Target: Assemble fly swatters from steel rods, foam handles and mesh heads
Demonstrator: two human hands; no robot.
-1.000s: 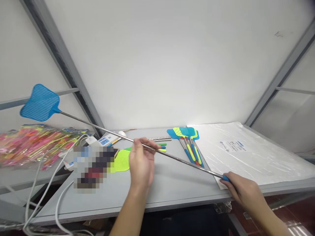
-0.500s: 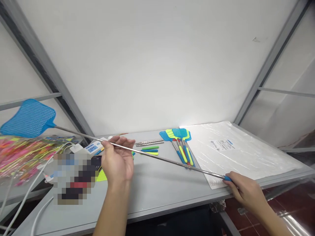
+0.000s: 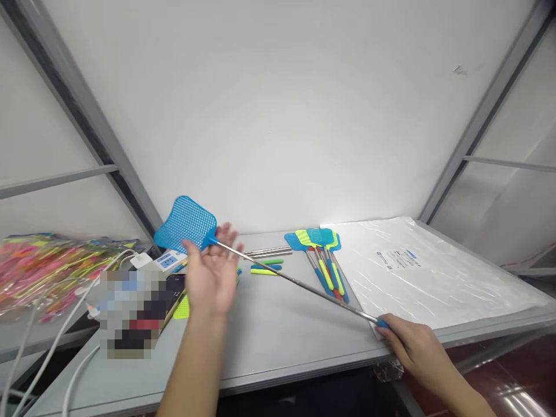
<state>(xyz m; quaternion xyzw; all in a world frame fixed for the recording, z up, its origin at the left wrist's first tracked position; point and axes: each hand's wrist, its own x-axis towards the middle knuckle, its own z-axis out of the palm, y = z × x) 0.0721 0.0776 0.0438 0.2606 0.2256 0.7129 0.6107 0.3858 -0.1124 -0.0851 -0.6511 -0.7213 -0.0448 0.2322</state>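
A blue fly swatter (image 3: pixel 186 223) with a long metal rod slants across the view, its mesh head at the left. My right hand (image 3: pixel 417 341) is wrapped round its blue handle at the right, hiding most of the grip. Close behind the neck of the swatter, my left hand (image 3: pixel 212 275) has its palm up and fingers spread, not gripping it. On the table beyond lies a bunch of blue and yellow-green fly swatters (image 3: pixel 324 260). Several loose coloured handles (image 3: pixel 267 268) lie beside metal rods (image 3: pixel 269 252).
Plastic-wrapped colourful items (image 3: pixel 47 266) fill the left side. A power strip (image 3: pixel 167 262), white cables (image 3: pixel 56 336) and a phone (image 3: pixel 174 285) are near a blurred patch. A yellow-green mesh piece (image 3: pixel 182 308) lies beside them. White wrapped sheeting (image 3: pixel 399 278) covers the table's right.
The held swatter is shorter and its head has come right, next to my left hand. My left hand has opened off the rod; my right hand has shifted slightly left.
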